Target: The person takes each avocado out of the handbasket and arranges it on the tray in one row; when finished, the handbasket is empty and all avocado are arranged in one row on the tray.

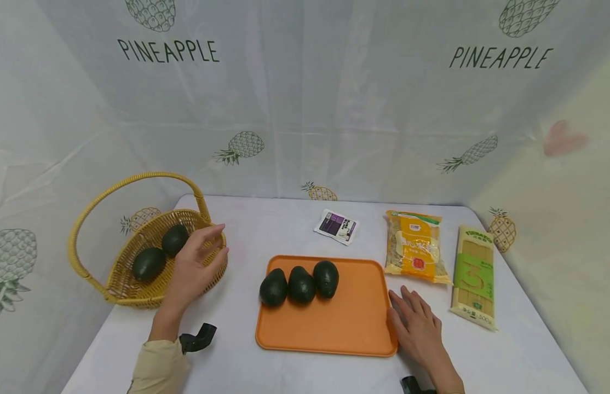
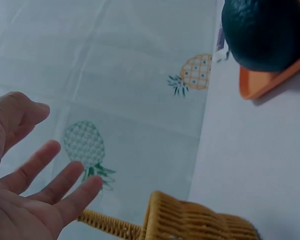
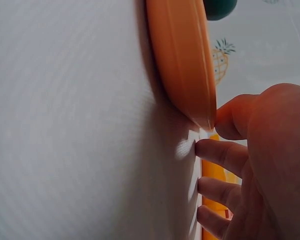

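My left hand (image 1: 199, 262) hovers over the right rim of a yellow wicker basket (image 1: 130, 293), fingers spread and nothing between them. Two dark green avocados (image 1: 149, 264) lie inside that basket. In the left wrist view the palm and loose fingers (image 2: 65, 185) show above the woven rim (image 2: 200, 217). An orange tray (image 1: 329, 328) sits mid-table with three avocados (image 1: 301, 285) in a row along its left and back part. My right hand (image 1: 419, 327) rests by the tray's right edge, thumb at the rim, its other fingers extended onto the table.
Behind the tray lies a small purple and white packet (image 1: 337, 226). A yellow bag of dry food (image 1: 416, 246) and a green-labelled noodle pack (image 1: 475, 278) are at the right. The basket's tall handle (image 1: 137, 178) arches over its opening. A pineapple-print curtain (image 1: 305, 98) hangs behind the table.
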Motion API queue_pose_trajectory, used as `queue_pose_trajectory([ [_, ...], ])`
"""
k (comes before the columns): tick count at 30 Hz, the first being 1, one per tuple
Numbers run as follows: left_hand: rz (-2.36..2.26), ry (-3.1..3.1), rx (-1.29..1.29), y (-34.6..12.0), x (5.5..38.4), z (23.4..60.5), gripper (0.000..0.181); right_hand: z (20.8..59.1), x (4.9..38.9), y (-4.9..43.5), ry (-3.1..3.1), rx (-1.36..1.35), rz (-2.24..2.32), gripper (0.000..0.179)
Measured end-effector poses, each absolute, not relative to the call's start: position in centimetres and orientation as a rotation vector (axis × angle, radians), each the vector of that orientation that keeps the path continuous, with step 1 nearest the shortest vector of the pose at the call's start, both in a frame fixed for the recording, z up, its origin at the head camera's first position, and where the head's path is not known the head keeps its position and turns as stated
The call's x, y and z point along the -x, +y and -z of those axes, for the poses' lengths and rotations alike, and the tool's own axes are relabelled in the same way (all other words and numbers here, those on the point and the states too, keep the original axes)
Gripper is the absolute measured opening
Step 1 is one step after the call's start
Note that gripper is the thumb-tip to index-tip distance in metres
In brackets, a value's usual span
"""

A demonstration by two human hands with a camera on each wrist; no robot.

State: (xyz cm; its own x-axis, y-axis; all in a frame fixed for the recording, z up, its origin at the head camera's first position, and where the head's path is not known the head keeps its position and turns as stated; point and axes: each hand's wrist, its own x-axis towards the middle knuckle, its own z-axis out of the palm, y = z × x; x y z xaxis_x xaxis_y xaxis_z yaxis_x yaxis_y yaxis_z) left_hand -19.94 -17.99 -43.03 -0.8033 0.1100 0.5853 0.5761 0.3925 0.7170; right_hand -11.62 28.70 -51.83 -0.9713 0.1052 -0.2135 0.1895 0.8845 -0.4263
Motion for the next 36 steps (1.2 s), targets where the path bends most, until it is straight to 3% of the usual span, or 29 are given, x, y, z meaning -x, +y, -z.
queue_pose_trajectory([
  [36, 1.139, -2.418, 0.250, -24.8, 18.7, 43.6, 0.067, 51.9, 11.5, 28.7, 2.885, -0.224, 0.694, 0.056],
])
